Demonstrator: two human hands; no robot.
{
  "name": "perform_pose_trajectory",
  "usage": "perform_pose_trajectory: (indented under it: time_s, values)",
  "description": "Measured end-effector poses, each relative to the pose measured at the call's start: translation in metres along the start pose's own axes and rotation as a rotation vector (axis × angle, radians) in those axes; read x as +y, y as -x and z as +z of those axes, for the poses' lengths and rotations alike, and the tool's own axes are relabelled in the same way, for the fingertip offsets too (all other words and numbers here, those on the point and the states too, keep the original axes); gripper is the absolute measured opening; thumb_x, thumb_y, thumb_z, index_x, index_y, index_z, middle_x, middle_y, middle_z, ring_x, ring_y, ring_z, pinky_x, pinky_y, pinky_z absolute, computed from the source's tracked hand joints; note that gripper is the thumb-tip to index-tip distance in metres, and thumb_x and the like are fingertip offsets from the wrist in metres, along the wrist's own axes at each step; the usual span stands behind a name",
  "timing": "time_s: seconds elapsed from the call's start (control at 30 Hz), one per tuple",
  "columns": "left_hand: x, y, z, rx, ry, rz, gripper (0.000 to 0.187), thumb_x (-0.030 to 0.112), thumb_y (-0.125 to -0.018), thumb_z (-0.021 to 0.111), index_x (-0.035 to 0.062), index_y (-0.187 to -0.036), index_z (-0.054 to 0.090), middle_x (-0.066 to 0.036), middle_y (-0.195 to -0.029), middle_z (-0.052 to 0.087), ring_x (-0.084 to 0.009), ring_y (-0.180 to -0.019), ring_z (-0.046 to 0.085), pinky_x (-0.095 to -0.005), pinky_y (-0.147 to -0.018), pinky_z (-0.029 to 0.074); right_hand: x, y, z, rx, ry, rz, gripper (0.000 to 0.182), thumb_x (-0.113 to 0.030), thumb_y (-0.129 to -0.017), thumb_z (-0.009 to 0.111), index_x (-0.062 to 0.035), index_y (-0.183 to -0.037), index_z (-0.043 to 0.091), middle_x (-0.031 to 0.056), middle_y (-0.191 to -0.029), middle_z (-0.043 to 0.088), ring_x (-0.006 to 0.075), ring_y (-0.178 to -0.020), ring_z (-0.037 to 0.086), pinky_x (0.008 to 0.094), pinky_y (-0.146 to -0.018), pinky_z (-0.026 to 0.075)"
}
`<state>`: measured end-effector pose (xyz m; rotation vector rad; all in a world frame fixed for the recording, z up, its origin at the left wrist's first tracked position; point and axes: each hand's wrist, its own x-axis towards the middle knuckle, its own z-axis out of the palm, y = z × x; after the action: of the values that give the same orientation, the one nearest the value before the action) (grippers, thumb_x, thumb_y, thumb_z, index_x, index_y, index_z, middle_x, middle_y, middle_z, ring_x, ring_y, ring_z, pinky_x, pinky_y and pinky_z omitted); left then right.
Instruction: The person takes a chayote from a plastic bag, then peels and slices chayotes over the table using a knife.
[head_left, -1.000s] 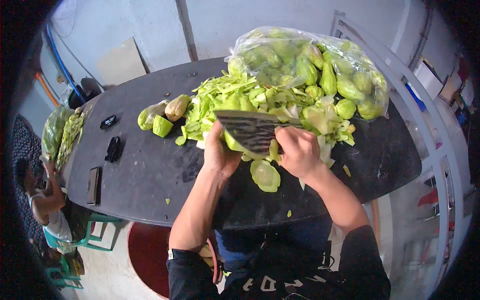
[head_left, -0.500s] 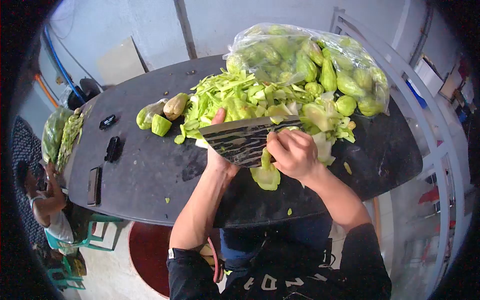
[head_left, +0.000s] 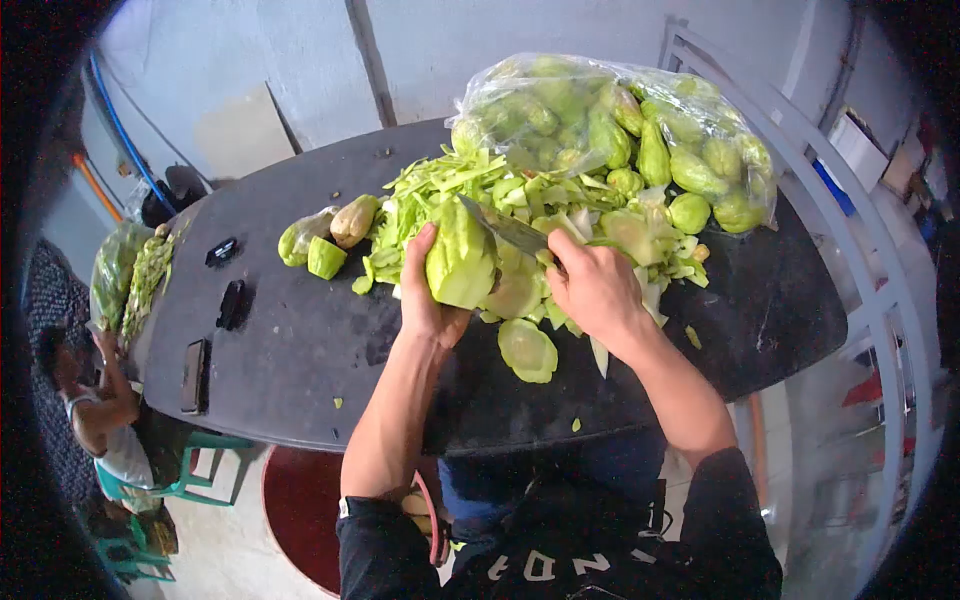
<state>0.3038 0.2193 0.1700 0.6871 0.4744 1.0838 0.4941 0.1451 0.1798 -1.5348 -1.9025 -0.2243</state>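
Observation:
My left hand (head_left: 428, 312) is wrapped round a pale green chayote (head_left: 461, 262), whose lower end shows a flat cut face. In my right hand (head_left: 598, 290) is the handle of a cleaver (head_left: 515, 232); its dark blade, seen nearly edge-on, lies along the upper right side of the chayote. Beneath both hands spreads a heap of green peelings and slices (head_left: 440, 190). One oval slice (head_left: 528, 350) lies flat on the dark table (head_left: 300, 350) just below the heap.
Behind the heap stands a clear plastic bag of chayotes (head_left: 690, 160). Several chayote pieces (head_left: 326, 258) lie left of the heap. A black phone-like object (head_left: 195, 377) and two small black items rest at the table's left. Beyond that edge sits another person (head_left: 110, 420); a metal railing (head_left: 850, 210) runs along the right.
The cleaver has turned from showing its broad face to nearly edge-on, uncovering the chayote in my left hand. A strip by my right fingers is gone from there.

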Motion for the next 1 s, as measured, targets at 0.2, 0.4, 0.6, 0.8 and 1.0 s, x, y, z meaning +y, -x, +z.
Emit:
perform_pose_trajectory:
  time_s: [0.2, 0.4, 0.6, 0.8, 1.0]
  values:
    - [-0.001, 0.002, 0.005, 0.049, 0.220, 0.043, 0.058, 0.057, -0.090, 0.051, 0.0111, -0.125, 0.057, -0.009, -0.117, 0.063, -0.0265, -0.106, 0.060, -0.0448, -0.093, 0.048, -0.016, 0.001, 0.000, 0.202, -0.051, -0.292, 0.019, -0.010, -0.073, 0.066, -0.0089, -0.084, 0.050, 0.0077, -0.063, 0.058, 0.0280, -0.057, 0.063, 0.0410, -0.050, 0.051]
    - [-0.011, 0.007, 0.012, -0.013, 0.290, 0.058, 0.066, 0.064, -0.086, 0.052, 0.0119, -0.126, 0.056, -0.011, -0.120, 0.062, -0.0289, -0.106, 0.061, -0.0432, -0.093, 0.050, -0.031, 0.002, 0.006, 0.329, 0.125, -0.487, 0.012, -0.012, -0.073, 0.061, -0.0059, -0.080, 0.052, 0.0031, -0.062, 0.052, 0.0179, -0.056, 0.060, 0.0304, -0.050, 0.050]
    - [-0.013, 0.013, 0.011, 0.005, 0.326, 0.049, 0.068, 0.067, -0.085, 0.051, 0.0123, -0.125, 0.057, -0.011, -0.120, 0.062, -0.0289, -0.106, 0.060, -0.0442, -0.094, 0.049, -0.030, 0.004, 0.008, 0.289, 0.123, -0.453, 0.012, -0.011, -0.074, 0.062, -0.0065, -0.081, 0.053, 0.0030, -0.060, 0.053, 0.0190, -0.054, 0.061, 0.0322, -0.048, 0.050]
    - [-0.009, 0.014, 0.011, 0.065, 0.284, 0.010, 0.066, 0.065, -0.087, 0.050, 0.0129, -0.126, 0.055, -0.008, -0.122, 0.060, -0.0269, -0.112, 0.055, -0.0449, -0.098, 0.044, -0.020, 0.003, 0.010, 0.227, 0.060, -0.334, 0.017, -0.008, -0.072, 0.064, -0.0068, -0.083, 0.052, 0.0057, -0.060, 0.056, 0.0237, -0.054, 0.062, 0.0373, -0.047, 0.051]
    - [-0.011, 0.003, 0.005, 0.048, 0.301, 0.070, 0.062, 0.061, -0.086, 0.054, 0.0137, -0.125, 0.056, -0.007, -0.120, 0.060, -0.0252, -0.110, 0.057, -0.0437, -0.098, 0.045, -0.018, 0.009, 0.012, 0.136, 0.017, -0.210, 0.022, -0.003, -0.070, 0.069, -0.0059, -0.080, 0.049, 0.0112, -0.066, 0.059, 0.0319, -0.061, 0.063, 0.0411, -0.052, 0.049]
